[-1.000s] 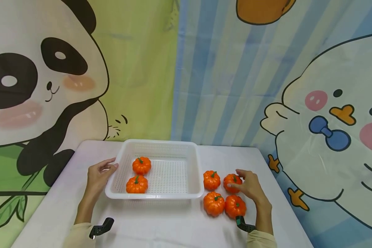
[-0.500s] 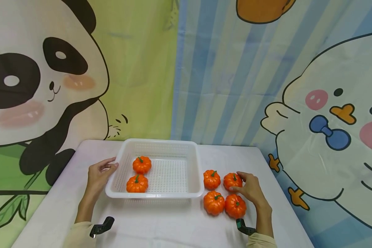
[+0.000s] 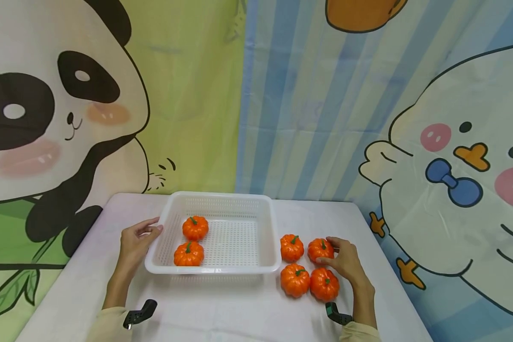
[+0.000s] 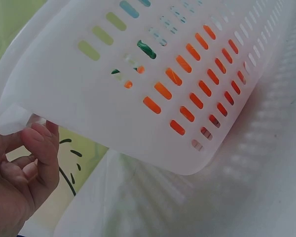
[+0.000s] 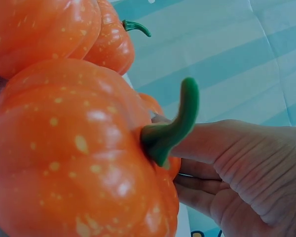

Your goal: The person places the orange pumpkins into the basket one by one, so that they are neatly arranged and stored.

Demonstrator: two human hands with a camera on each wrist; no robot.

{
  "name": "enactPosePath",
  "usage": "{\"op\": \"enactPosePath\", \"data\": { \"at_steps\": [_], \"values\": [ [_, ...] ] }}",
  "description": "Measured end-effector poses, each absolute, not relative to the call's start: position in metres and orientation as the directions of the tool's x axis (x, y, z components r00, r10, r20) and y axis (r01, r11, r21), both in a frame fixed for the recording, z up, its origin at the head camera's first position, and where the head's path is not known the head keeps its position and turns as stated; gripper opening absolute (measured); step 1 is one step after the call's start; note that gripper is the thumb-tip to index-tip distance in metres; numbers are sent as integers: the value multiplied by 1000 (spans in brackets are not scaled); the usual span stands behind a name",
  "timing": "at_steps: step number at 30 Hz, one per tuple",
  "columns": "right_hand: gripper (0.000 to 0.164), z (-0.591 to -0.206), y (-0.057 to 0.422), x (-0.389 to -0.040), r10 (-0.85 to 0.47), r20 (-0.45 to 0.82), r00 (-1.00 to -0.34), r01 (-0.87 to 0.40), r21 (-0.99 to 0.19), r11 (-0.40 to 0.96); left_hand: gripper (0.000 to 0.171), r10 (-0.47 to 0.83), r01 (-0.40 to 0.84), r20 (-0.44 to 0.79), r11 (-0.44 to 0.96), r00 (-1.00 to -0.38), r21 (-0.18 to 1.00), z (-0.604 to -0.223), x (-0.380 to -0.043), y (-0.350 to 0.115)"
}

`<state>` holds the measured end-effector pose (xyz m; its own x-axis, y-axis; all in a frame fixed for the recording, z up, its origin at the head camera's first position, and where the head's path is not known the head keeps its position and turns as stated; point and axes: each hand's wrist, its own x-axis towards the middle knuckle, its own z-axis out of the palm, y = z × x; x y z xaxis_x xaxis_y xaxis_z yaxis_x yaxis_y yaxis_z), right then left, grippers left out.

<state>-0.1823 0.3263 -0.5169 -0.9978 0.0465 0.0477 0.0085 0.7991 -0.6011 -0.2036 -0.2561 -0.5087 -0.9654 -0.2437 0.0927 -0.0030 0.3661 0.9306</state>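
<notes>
My left hand (image 3: 137,242) holds the left rim of a white perforated plastic basket (image 3: 222,270); in the left wrist view its fingers (image 4: 42,148) curl at the rim's underside. Inside the basket, toward its left, sit two small orange pumpkins with green stems, a rear pumpkin (image 3: 195,228) and a front pumpkin (image 3: 189,254). Right of the basket, my right hand (image 3: 346,259) grips the back right pumpkin (image 3: 319,250) between thumb and fingers. In the right wrist view, a nearer pumpkin (image 5: 84,148) hides most of the gripped one.
Beside the gripped pumpkin on the white table (image 3: 222,308) stand a back left pumpkin (image 3: 291,248), a front left pumpkin (image 3: 295,280) and a front right pumpkin (image 3: 325,285), all close together. A cartoon-printed curtain (image 3: 308,95) hangs behind the table.
My right hand has lowered slightly and its thumb and fingers have closed onto the back right pumpkin. The left hand and basket have stayed in place.
</notes>
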Motion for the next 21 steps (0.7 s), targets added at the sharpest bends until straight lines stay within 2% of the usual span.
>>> {"op": "enactPosePath", "data": {
  "at_steps": [15, 21],
  "values": [
    [76, -521, 324, -181, 116, 13, -993, 80, -644, 760, 56, -241, -25, 70, 368, -968, 930, -502, -204, -254],
    [77, -521, 324, -179, 111, 19, -994, 72, -651, 756, 57, -244, -34, 60, 366, -968, 930, -505, -203, -254]
  ]
}}
